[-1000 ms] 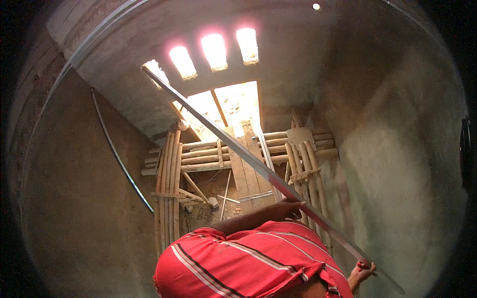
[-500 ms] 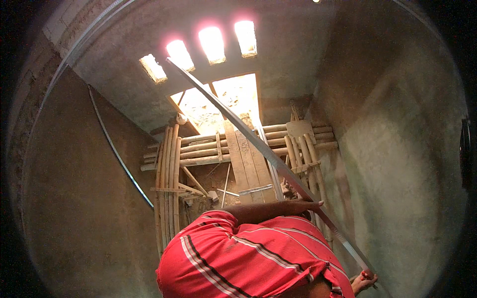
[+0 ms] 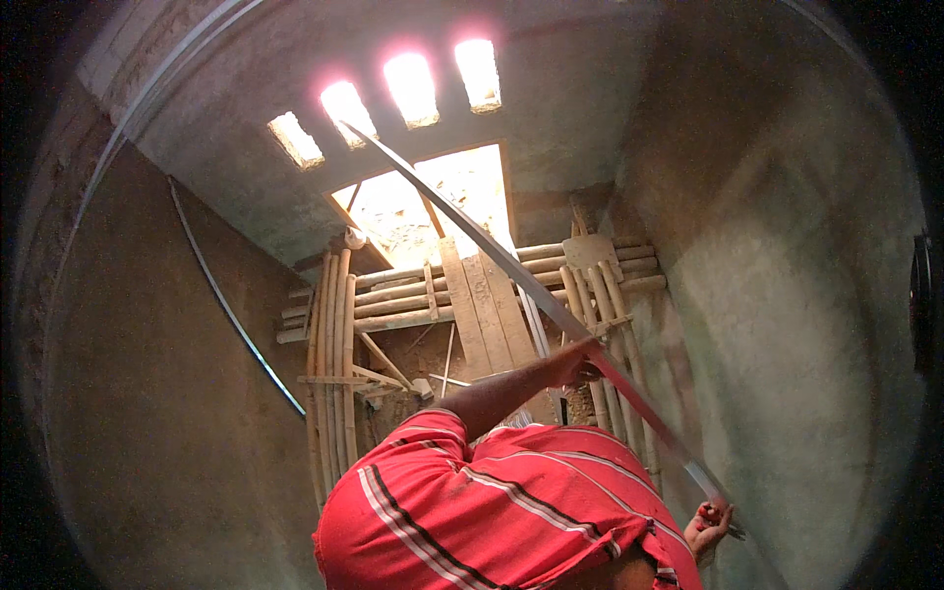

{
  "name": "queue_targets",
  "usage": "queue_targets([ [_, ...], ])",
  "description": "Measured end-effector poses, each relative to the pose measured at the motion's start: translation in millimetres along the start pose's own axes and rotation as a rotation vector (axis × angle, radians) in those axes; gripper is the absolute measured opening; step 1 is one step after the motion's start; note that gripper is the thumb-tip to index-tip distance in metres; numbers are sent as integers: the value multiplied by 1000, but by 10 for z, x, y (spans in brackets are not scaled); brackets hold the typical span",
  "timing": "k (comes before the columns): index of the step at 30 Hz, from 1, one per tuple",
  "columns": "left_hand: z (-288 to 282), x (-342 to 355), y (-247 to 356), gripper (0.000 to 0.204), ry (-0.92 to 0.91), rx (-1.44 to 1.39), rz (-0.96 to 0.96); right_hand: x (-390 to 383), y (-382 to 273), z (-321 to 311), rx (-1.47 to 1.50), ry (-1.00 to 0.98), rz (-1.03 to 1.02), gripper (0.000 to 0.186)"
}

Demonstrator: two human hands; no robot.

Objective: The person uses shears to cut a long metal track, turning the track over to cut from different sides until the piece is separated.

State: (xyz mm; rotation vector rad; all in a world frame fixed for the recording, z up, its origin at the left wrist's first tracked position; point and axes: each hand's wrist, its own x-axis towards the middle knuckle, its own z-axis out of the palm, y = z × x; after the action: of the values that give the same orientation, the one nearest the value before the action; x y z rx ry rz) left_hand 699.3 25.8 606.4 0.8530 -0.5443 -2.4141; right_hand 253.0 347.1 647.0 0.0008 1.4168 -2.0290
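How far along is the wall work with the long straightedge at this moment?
Done: the right-hand wall shows a grey plaster coat. In hand: the left hand grips the long metal straightedge mid-length and the right hand holds its near end, laid along that wall. Left: the left wall looks bare brown; the bamboo scaffold stands in place.

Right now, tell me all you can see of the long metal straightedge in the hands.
The straightedge is a long, thin, flat grey bar that looks like metal. It runs diagonally from upper left, near the bright wall openings, to lower right beside the plastered wall. The left hand grips it mid-length; the right hand holds its lower end.
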Motion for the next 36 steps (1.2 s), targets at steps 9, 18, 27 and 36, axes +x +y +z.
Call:
queue_targets([
  [9,54,-5,443,22,214,-460,319,-420,313,610,-10,-35,153,33],
  [18,-351,352,544,21,494,-642,415,-1063,65,541,-819,-500,-40,23],
  [27,-780,158,742,19,260,-656,553,-954,-642,699,-1689,-336,-348,75],
  [36,-1278,46,999,22,227,-708,654,-705,-811,635,-2070,-291,-229,35],
])
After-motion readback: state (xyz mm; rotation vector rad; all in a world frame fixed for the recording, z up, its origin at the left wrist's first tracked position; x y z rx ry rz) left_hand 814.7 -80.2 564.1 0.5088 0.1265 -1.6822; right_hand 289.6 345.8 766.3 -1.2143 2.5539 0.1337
